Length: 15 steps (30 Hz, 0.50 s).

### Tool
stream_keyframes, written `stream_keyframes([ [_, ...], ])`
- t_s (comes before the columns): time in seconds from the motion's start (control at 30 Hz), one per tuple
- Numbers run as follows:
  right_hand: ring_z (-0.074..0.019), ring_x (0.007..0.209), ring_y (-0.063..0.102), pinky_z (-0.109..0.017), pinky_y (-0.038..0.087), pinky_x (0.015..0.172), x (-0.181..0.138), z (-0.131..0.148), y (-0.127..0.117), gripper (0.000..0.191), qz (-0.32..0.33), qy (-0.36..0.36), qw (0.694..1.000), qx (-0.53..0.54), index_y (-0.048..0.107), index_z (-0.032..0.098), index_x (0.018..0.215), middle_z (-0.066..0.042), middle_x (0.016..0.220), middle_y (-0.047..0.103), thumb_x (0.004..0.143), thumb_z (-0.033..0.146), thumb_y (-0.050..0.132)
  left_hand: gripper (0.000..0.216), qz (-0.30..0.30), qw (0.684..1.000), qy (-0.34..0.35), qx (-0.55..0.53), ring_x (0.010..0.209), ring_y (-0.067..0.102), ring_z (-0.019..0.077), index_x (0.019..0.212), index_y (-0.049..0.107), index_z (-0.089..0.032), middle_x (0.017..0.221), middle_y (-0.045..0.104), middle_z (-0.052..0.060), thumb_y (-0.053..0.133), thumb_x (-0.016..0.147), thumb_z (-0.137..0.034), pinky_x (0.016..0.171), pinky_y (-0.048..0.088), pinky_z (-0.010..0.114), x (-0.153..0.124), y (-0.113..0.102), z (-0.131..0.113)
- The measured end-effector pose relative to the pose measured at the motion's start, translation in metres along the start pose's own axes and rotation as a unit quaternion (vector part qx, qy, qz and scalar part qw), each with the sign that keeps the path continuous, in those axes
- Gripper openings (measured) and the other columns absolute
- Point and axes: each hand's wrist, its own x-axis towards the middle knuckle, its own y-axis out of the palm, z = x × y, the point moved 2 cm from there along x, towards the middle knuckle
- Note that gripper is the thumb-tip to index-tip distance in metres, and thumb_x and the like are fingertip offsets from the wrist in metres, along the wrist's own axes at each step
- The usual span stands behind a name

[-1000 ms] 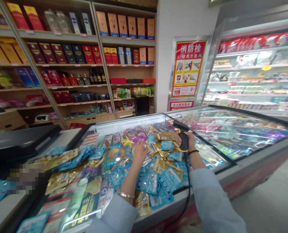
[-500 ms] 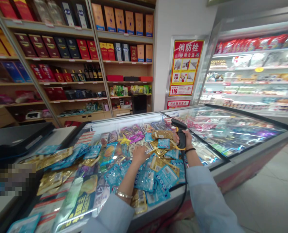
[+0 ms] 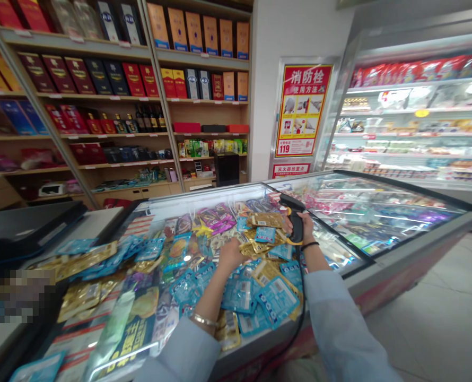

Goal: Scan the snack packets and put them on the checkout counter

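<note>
My right hand [image 3: 307, 227] is wrapped round the handle of a black and yellow barcode scanner [image 3: 297, 225], its head pointing up and left over the pile. A black cable runs down from the handle past the freezer's front edge. My left hand [image 3: 231, 255] is closed at the left side of the heap, its fingertips on the edge of a gold packet [image 3: 247, 248]. Around both hands lie blue packets [image 3: 278, 300] and more gold packets, overlapping on the glass top of a chest freezer [image 3: 319, 313]. The left fingertips are partly hidden.
A second group of blue and gold packets [image 3: 88, 260] lies at the left, beside a dark device [image 3: 29, 228]. Behind stand shelves of boxed bottles [image 3: 116, 77]. A lit refrigerated display [image 3: 411, 127] is at the right, past a red fire-hydrant poster [image 3: 304, 111].
My left hand's fingers have closed on a gold packet's edge, and the packets beside it have shifted slightly. My right hand keeps the scanner in nearly the same place.
</note>
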Motion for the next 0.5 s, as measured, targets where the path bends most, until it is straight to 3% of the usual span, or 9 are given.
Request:
stream_keyframes([
  [0.1,-0.0144,0.036,0.037,-0.028,0.034,0.036,0.001,0.000,-0.001,0.029,0.014,-0.003,1.000,0.014,0.056,0.022,0.083,0.004,0.048,0.045,0.070,0.048,0.058,0.050,-0.022,0.997,-0.011,-0.070,0.096,0.069,0.0250,0.108,0.055,-0.019,0.101,0.072,0.009,0.081,0.066,-0.022,0.077,0.048,0.029,0.007,-0.006,0.013],
  [0.27,-0.0144,0.036,0.040,-0.028,0.033,0.035,0.002,-0.002,-0.002,0.031,0.018,-0.007,1.000,0.015,0.056,0.022,0.087,0.004,0.049,0.048,0.070,0.048,0.059,0.044,-0.096,0.983,-0.001,-0.158,0.091,0.069,0.0227,0.107,0.057,-0.020,0.095,0.072,0.005,0.072,0.067,-0.008,0.079,0.051,0.031,0.019,-0.017,0.038],
  [0.5,-0.0139,0.035,0.039,-0.027,0.032,0.035,0.003,-0.004,-0.001,0.032,0.021,-0.007,1.000,0.012,0.055,0.022,0.087,0.005,0.048,0.047,0.071,0.048,0.057,0.052,-0.316,0.922,0.100,-0.200,0.112,0.063,0.0262,0.120,0.059,-0.024,0.117,0.065,0.009,0.058,0.072,-0.005,0.098,0.051,0.044,0.024,-0.035,0.051],
])
